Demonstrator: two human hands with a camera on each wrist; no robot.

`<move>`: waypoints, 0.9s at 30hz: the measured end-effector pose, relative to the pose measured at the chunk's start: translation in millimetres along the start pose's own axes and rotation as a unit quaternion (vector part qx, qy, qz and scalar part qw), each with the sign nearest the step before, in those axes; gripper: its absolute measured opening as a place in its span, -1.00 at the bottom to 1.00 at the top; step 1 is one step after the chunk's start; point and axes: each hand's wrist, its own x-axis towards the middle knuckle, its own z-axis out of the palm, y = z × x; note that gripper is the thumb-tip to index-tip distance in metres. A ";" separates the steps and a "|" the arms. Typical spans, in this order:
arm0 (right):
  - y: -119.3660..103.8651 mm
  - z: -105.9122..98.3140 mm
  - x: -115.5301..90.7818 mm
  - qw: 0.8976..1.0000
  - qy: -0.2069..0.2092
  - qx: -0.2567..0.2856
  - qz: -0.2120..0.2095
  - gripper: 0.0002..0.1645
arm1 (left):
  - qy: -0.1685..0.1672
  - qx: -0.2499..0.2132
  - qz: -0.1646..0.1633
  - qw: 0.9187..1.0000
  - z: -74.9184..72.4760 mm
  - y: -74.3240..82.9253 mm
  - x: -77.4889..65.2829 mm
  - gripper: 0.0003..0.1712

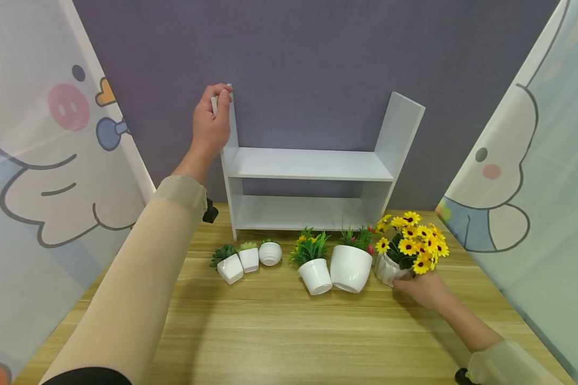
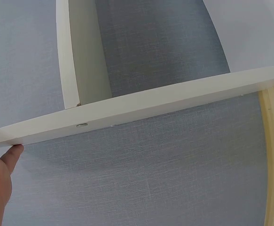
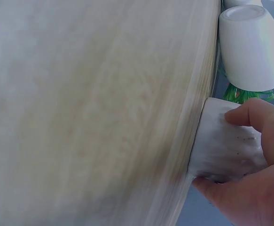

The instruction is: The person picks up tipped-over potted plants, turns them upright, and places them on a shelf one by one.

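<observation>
At the upper left of the head view, my left hand (image 1: pixel 213 120) grips the top of the left side panel of a white two-tier shelf (image 1: pixel 313 164). The left wrist view shows my thumb against the long panel edge (image 2: pixel 141 101). On the right, my right hand (image 1: pixel 426 291) holds the lower part of a whitish pot (image 1: pixel 389 269) bearing yellow artificial flowers (image 1: pixel 421 246). Seen from the right wrist, finger and thumb span this rough-surfaced pot (image 3: pixel 223 141), whose base is close to the wooden tabletop (image 3: pixel 127 117).
Before the shelf lie two larger white plant pots (image 1: pixel 351 269) (image 1: pixel 315 276), tilted. Further left are three small succulent pots (image 1: pixel 230 269) (image 1: pixel 249 259) (image 1: pixel 270 253). Cartoon-printed panels (image 1: pixel 67 160) (image 1: pixel 506 160) flank the table, and a grey wall (image 1: pixel 308 64) rises behind.
</observation>
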 end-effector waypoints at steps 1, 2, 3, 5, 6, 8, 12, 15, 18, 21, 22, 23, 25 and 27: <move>0.1 0.1 -0.1 1.000 0.001 0.004 -0.001 -0.08 | 0.001 0.000 0.000 1.000 -0.3 -0.1 0.1 -0.60; 0.4 0.1 -0.1 1.000 0.001 0.009 -0.005 -0.06 | 0.001 0.002 -0.001 1.000 -0.7 -0.1 0.0 -0.61; 0.5 0.2 -0.1 1.000 0.003 0.014 -0.008 -0.03 | 0.002 0.003 -0.001 1.000 -1.1 0.0 0.0 -0.60; 1.3 0.4 0.3 1.000 0.008 0.024 -0.017 0.04 | 0.002 0.006 -0.002 1.000 -1.9 0.0 -0.4 -0.58; 1.8 0.2 0.4 0.999 0.009 0.027 -0.020 0.06 | 0.002 0.008 -0.002 1.000 -2.2 -0.1 -0.7 -0.57; 4.1 0.1 1.2 0.999 0.014 0.037 -0.023 0.05 | 0.001 0.010 -0.002 1.000 -2.9 -0.3 -1.1 -0.59; 10.9 -1.9 2.5 0.995 0.003 0.098 -0.012 0.00 | 0.000 0.010 -0.001 1.000 -3.7 -0.2 -1.5 -0.61; 15.9 -5.4 3.7 0.990 -0.032 0.136 0.022 -0.04 | -0.001 0.011 -0.001 1.000 -4.4 1.0 -1.1 -0.63; 20.8 -9.6 6.8 0.986 -0.074 0.140 0.051 -0.06 | 0.000 0.013 -0.004 1.000 -5.2 1.8 -0.7 -0.66; 25.7 -12.3 11.5 0.982 -0.102 0.150 0.055 -0.16 | 0.001 0.016 -0.006 1.000 -5.9 1.3 -1.1 -0.66; 27.1 -12.7 12.9 0.980 -0.108 0.154 0.058 -0.18 | 0.001 0.019 -0.007 1.000 -6.0 1.0 -1.4 -0.66; 28.4 -13.3 14.2 0.979 -0.115 0.158 0.060 -0.20 | 0.001 0.020 -0.008 1.000 -6.0 0.6 -1.6 -0.65; 30.9 -14.0 16.4 0.977 -0.124 0.160 0.067 -0.22 | 0.000 0.020 -0.007 1.000 -5.6 -0.2 -1.8 -0.63; 32.8 -14.7 17.9 0.976 -0.130 0.160 0.075 -0.19 | 0.001 0.016 -0.005 1.000 -4.9 -0.6 -1.7 -0.62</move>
